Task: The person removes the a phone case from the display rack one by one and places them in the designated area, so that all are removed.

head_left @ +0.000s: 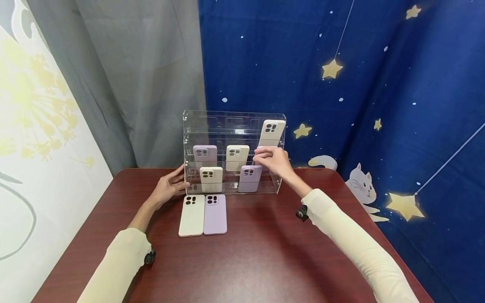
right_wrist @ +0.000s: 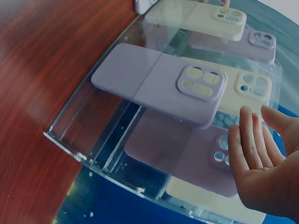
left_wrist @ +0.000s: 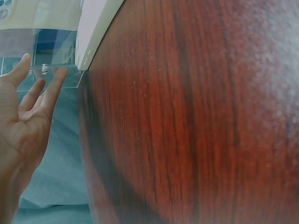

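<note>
Plastic, transparent: one tiered display rack (head_left: 227, 117), standing on a dark red-brown wood-grain worktop (head_left: 261, 248); clock positions read from the rack's centre, head view.

Top tier, 2 o'clock: one upper cream phone case (head_left: 274, 136), rounded rectangle, long axis from 7 to 1 o'clock, camera cutouts uppermost.

Middle tier: pale lavender phone case (head_left: 208, 156) at 9 o'clock; central cream phone case (head_left: 237, 162); second lavender phone case (right_wrist: 168, 154) at 3 o'clock, mostly hidden in the head view. The first two stand with long axes near 12 to 6, cutouts uppermost.

Bottom tier: small-looking lower cream phone case (head_left: 213, 183) between 7 and 8 o'clock; lower lavender phone case (head_left: 251, 182) at 5, top inclined slightly towards 1.

Worktop, 7 o'clock: flat cream phone case (head_left: 192, 219) and flat lavender phone case (head_left: 216, 216), side by side, long axes roughly 12 to 6, cutouts at the end nearest the rack.

Left hand (head_left: 169, 187), 8 o'clock: fingers extended and apart at the rack's side edge, grasping nothing.

Right hand (head_left: 275, 161), 3 o'clock: fingers straight, thumb apart, beside the second lavender phone case's camera end; contact cannot be told.
</note>
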`<state>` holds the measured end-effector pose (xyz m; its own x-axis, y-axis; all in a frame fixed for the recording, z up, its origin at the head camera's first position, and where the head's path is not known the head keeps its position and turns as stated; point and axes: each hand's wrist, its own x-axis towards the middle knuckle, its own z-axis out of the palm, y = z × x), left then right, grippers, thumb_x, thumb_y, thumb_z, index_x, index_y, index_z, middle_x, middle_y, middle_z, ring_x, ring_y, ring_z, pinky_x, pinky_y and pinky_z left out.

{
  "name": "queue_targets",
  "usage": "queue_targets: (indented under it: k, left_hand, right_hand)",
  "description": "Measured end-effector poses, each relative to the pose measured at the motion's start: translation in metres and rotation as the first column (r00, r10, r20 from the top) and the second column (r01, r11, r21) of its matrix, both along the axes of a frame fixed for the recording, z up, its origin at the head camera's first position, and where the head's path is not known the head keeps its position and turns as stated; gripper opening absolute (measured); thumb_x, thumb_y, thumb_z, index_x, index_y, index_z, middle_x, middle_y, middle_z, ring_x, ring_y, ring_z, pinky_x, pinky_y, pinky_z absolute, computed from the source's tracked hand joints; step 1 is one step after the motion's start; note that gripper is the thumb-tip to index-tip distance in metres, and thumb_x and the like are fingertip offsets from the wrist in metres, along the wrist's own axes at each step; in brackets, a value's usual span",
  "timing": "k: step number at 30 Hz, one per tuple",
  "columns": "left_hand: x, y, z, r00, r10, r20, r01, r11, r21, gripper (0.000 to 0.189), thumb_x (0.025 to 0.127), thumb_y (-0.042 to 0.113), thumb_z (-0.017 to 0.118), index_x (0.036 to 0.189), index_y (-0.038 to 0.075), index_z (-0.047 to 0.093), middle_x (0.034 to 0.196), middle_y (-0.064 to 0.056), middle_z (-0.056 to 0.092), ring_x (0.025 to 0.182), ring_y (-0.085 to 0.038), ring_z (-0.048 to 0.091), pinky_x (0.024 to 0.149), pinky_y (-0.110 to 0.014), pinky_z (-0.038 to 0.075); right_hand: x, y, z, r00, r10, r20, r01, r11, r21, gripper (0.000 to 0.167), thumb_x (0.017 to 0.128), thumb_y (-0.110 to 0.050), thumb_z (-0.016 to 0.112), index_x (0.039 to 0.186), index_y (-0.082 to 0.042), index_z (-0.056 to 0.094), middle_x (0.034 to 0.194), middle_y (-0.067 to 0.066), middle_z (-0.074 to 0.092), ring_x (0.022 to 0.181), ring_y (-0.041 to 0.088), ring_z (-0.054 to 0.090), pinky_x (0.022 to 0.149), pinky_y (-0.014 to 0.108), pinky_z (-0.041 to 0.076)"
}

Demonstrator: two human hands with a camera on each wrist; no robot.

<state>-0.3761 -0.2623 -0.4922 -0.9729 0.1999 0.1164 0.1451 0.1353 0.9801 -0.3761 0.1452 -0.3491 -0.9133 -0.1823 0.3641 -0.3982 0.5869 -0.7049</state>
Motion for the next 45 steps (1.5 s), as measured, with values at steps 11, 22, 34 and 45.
queue_targets:
  k: [11,22,34,45]
  left_hand:
    - [0.002,0.000,0.000,1.000,0.004,-0.011,-0.004,1.000,-0.003,0.083,0.099,0.004,0.072,0.166,0.023,0.028,0.158,-0.032,0.039,0.135,-0.047,0.052,0.095,-0.051,0.058]
    - [0.003,0.000,-0.001,1.000,0.010,-0.011,-0.010,1.000,-0.001,0.081,0.099,0.001,0.070,0.166,0.024,0.030,0.157,-0.030,0.042,0.130,-0.042,0.058,0.094,-0.046,0.060]
    - [0.001,0.000,0.000,1.000,0.009,-0.010,-0.009,1.000,0.005,0.082,0.098,0.001,0.070,0.166,0.023,0.030,0.158,-0.030,0.040,0.133,-0.045,0.054,0.095,-0.048,0.059]
    - [0.001,0.000,0.000,1.000,0.009,0.000,-0.009,1.000,0.006,0.081,0.099,0.000,0.069,0.165,0.028,0.031,0.158,-0.030,0.039,0.135,-0.047,0.052,0.096,-0.051,0.057]
  right_hand:
    - [-0.010,0.014,0.016,0.998,-0.025,-0.055,0.023,0.999,-0.031,0.028,0.088,-0.021,0.086,0.113,-0.010,0.081,0.089,0.005,0.080,0.085,0.017,0.078,0.067,0.017,0.057]
    - [-0.020,0.030,0.025,0.998,-0.019,-0.057,0.014,0.996,-0.085,0.030,0.091,-0.019,0.083,0.117,-0.005,0.079,0.091,0.008,0.080,0.081,0.020,0.078,0.069,0.019,0.061]
    - [-0.028,0.051,0.033,0.997,-0.064,-0.046,0.058,0.991,-0.122,0.030,0.092,-0.017,0.082,0.118,-0.004,0.078,0.097,0.011,0.080,0.080,0.017,0.078,0.072,0.020,0.062]
    - [-0.041,0.069,0.036,0.993,-0.092,-0.070,0.082,0.987,-0.139,0.029,0.091,-0.013,0.082,0.118,-0.001,0.077,0.097,0.015,0.079,0.079,0.012,0.077,0.074,0.017,0.060]
